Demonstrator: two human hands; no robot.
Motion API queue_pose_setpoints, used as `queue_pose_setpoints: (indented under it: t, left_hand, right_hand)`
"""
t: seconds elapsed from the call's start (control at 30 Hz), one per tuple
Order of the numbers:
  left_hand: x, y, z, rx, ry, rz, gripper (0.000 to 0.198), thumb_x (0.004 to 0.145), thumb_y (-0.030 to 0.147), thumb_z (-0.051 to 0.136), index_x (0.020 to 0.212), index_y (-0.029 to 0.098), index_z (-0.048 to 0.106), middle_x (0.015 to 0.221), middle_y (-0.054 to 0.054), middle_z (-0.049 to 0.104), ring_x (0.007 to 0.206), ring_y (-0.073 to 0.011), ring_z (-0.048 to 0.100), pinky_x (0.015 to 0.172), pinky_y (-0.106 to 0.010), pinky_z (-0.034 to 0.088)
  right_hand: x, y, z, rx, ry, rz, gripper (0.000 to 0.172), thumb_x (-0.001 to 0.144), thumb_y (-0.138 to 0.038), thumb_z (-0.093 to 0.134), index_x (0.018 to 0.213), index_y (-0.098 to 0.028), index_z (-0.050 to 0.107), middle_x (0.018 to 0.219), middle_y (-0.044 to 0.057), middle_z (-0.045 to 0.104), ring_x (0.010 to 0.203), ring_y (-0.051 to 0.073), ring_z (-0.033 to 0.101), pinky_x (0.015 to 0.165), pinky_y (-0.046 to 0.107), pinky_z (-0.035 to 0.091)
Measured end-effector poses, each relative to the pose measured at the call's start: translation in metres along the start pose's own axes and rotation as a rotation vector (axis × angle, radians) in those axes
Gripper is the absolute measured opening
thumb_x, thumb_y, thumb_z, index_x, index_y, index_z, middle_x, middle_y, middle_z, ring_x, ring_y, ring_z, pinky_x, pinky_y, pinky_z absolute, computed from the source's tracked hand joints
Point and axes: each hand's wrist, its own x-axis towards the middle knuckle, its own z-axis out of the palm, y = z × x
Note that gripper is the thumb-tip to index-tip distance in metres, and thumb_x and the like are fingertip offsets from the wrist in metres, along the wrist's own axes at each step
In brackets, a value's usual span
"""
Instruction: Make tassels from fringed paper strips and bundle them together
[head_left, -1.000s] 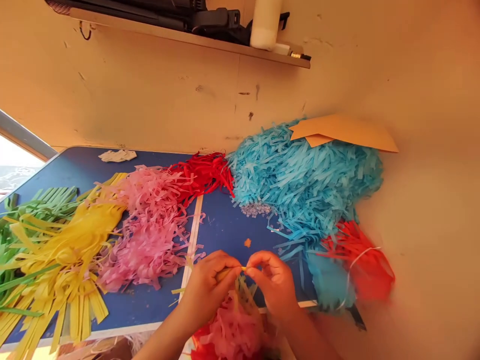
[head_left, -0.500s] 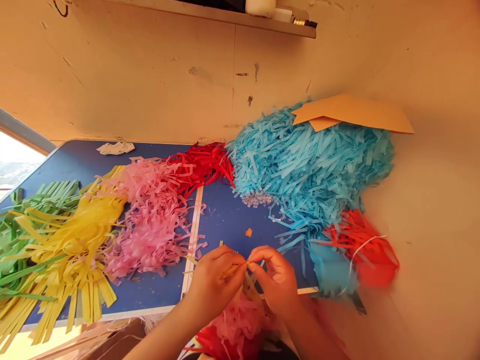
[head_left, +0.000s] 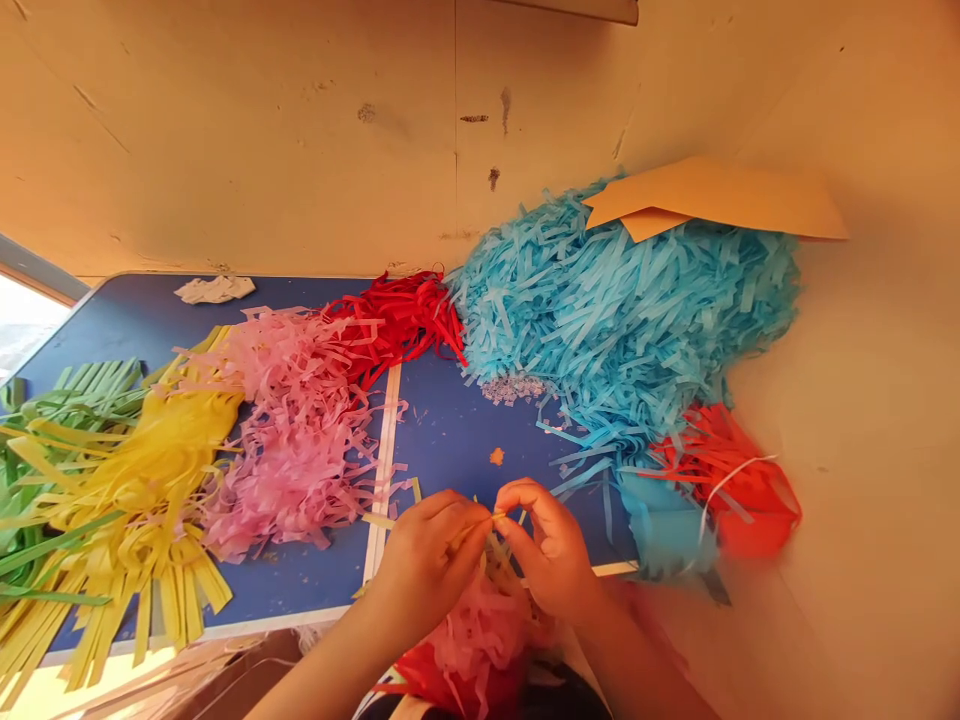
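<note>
My left hand point(head_left: 433, 555) and my right hand point(head_left: 551, 550) meet at the fingertips above the table's front edge. Both pinch a thin twisted piece of yellow paper point(head_left: 495, 517) between them. Yellow strips stick out around my left hand. Below my hands, pink fringed paper point(head_left: 480, 630) and red paper point(head_left: 450, 685) lie near my lap. Left of my hands is a pink fringe pile point(head_left: 300, 480), with yellow fringe point(head_left: 161, 450) and green fringe point(head_left: 97, 400) farther left.
A large light-blue fringe heap point(head_left: 615, 310) fills the right of the blue table point(head_left: 450, 430), an orange sheet point(head_left: 720, 195) on top. Red fringe point(head_left: 405, 315) lies at the back, more red fringe point(head_left: 750, 490) at the right. A crumpled white piece point(head_left: 215, 289) sits back left.
The view has tilted downward, so the shelf is mostly out of frame. Both hands remain pinched together on the yellow paper, with only slight finger movement.
</note>
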Motion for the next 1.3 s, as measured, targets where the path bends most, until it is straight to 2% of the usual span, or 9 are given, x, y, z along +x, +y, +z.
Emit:
queue_pose_setpoints:
  t: [0.17,0.37,0.53,0.67,0.77,0.9,1.0,1.1,1.3]
  left_hand:
    - [-0.001,-0.003,-0.001,0.015,-0.027,0.006,0.013,0.093,0.021,0.057,0.095,0.020,0.069,0.082,-0.003,0.070,0.070,-0.0144,0.066,0.063,-0.024,0.050]
    - [0.002,-0.005,-0.001,-0.064,-0.039,0.017,0.016,0.094,0.018,0.055,0.085,0.020,0.068,0.075,-0.001,0.068,0.067,-0.0123,0.064,0.062,-0.022,0.049]
    - [0.001,-0.007,-0.002,-0.077,-0.052,0.019,0.016,0.094,0.019,0.055,0.087,0.021,0.069,0.077,-0.001,0.070,0.067,-0.0115,0.065,0.061,-0.021,0.050]
    - [0.006,-0.004,-0.005,0.008,-0.067,0.033,0.013,0.090,0.029,0.062,0.099,0.022,0.068,0.087,-0.003,0.073,0.078,-0.0167,0.068,0.074,-0.029,0.052]
    - [0.011,-0.001,-0.007,0.037,-0.078,0.093,0.010,0.091,0.027,0.061,0.086,0.024,0.069,0.078,0.001,0.072,0.072,-0.0153,0.067,0.085,-0.036,0.046]
    - [0.010,-0.002,-0.007,0.039,-0.082,0.110,0.013,0.091,0.020,0.060,0.081,0.024,0.067,0.072,0.005,0.070,0.067,-0.0128,0.065,0.083,-0.035,0.044]
    - [0.005,-0.005,-0.003,0.065,-0.002,0.149,0.004,0.089,0.022,0.064,0.092,0.024,0.066,0.084,0.002,0.072,0.077,-0.0153,0.068,0.088,-0.037,0.045]
    - [0.000,-0.004,0.002,0.078,0.108,0.217,0.011,0.090,0.017,0.062,0.099,0.024,0.065,0.088,0.001,0.073,0.080,-0.0146,0.068,0.100,-0.041,0.041]
    - [-0.001,0.007,0.007,0.067,0.189,0.259,0.016,0.088,0.007,0.061,0.090,0.023,0.065,0.082,0.003,0.073,0.074,-0.0115,0.067,0.108,-0.044,0.036]
  right_hand:
    - [-0.001,0.001,-0.005,-0.018,0.007,0.002,0.011,0.093,-0.016,0.052,0.098,-0.024,0.056,0.093,0.000,0.058,0.087,0.015,0.057,0.081,0.028,0.046]
    - [0.000,-0.001,-0.006,-0.041,0.020,0.004,0.012,0.089,-0.014,0.055,0.095,-0.024,0.059,0.091,-0.001,0.062,0.087,0.015,0.058,0.081,0.028,0.046]
    - [0.003,0.000,-0.017,0.041,0.007,0.105,0.007,0.086,-0.017,0.062,0.089,-0.023,0.063,0.085,-0.002,0.066,0.079,0.015,0.061,0.074,0.026,0.047]
    - [0.004,-0.001,-0.019,-0.073,-0.004,0.006,0.009,0.091,-0.021,0.060,0.082,-0.022,0.062,0.080,-0.002,0.066,0.075,0.015,0.059,0.072,0.027,0.044]
    - [0.000,-0.004,-0.018,-0.177,-0.024,-0.073,0.010,0.095,-0.023,0.054,0.086,-0.023,0.058,0.082,-0.001,0.064,0.077,0.015,0.057,0.074,0.028,0.042]
    - [-0.005,-0.005,-0.019,-0.232,-0.020,-0.072,0.011,0.097,-0.022,0.048,0.088,-0.023,0.054,0.084,0.000,0.061,0.079,0.016,0.055,0.074,0.029,0.042]
    - [-0.007,-0.006,-0.020,-0.244,-0.007,-0.078,0.011,0.097,-0.020,0.049,0.089,-0.024,0.054,0.085,-0.001,0.061,0.082,0.016,0.056,0.076,0.029,0.042]
    - [-0.006,-0.008,-0.019,-0.258,0.035,-0.137,0.011,0.096,-0.017,0.051,0.089,-0.024,0.055,0.086,-0.002,0.065,0.082,0.016,0.059,0.080,0.031,0.041]
    - [-0.007,-0.016,-0.015,-0.327,0.094,-0.270,0.012,0.095,-0.011,0.053,0.092,-0.023,0.055,0.087,-0.002,0.069,0.080,0.014,0.064,0.084,0.034,0.039]
